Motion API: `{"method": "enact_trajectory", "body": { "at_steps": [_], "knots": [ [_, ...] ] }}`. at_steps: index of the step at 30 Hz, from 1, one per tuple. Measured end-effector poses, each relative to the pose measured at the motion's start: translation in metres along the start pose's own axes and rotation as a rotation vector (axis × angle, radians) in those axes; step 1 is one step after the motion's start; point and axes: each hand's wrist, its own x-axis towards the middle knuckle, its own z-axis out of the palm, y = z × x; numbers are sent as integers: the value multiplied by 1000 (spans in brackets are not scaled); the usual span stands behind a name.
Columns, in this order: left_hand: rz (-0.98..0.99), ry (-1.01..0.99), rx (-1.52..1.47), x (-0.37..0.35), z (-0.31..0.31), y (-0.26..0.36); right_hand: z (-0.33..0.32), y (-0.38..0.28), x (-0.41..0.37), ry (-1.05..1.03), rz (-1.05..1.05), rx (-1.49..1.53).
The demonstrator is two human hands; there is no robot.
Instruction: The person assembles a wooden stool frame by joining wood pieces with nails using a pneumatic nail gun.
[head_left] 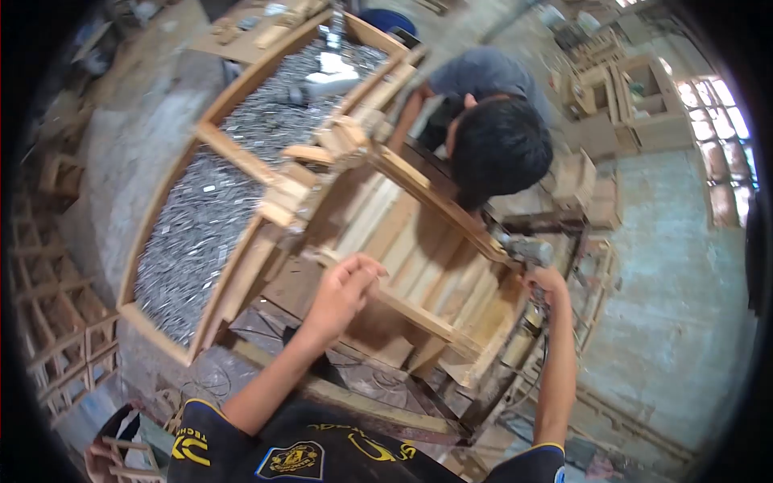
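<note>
My left hand (345,291) grips a thin wooden slat (403,310) of a slatted wooden frame (419,241) that lies tilted on the workbench. At the frame's right edge, my right hand (545,282) holds a grey nail gun (522,251) pressed against the frame's side rail. Small wooden blocks (283,199) sit at the frame's upper left corner.
A wooden-edged tray (211,141) full of small metal fasteners (201,217) takes up the left. A co-worker (491,137) in a grey shirt bends over the far side of the frame. Wooden crates (620,88) stand at the back right, slatted frames (56,322) at the left.
</note>
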Motion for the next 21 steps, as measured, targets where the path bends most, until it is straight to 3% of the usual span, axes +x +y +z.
{"method": "enact_trajectory", "body": {
  "at_steps": [3,5,6,8,9,12,14,16,19,20,21],
  "knots": [
    [377,201,368,-19,-58,53,-7,10,-2,-30,-27,-29],
    [619,465,731,-27,-91,86,-8,9,-5,21,-42,-41],
    [606,512,850,-28,-107,98,-7,10,-10,53,-43,-45],
    [571,598,1082,-31,-133,118,-2,26,-25,473,-373,-376],
    [690,562,1270,-24,-158,114,0,24,-29,695,-535,-538],
    [796,395,1366,-22,-155,117,72,-54,-129,993,-592,-185],
    [873,281,1419,-13,-134,122,125,-90,-143,434,-751,164],
    [917,153,1522,-3,-109,133,183,-136,-144,184,-872,101],
    [984,69,1463,34,-103,145,252,-206,-104,389,-1229,-82],
    [1005,50,1450,47,-103,152,264,-223,-90,489,-1294,-234],
    [996,19,1506,61,-104,159,272,-236,-81,416,-1214,-295]
  ]
}}
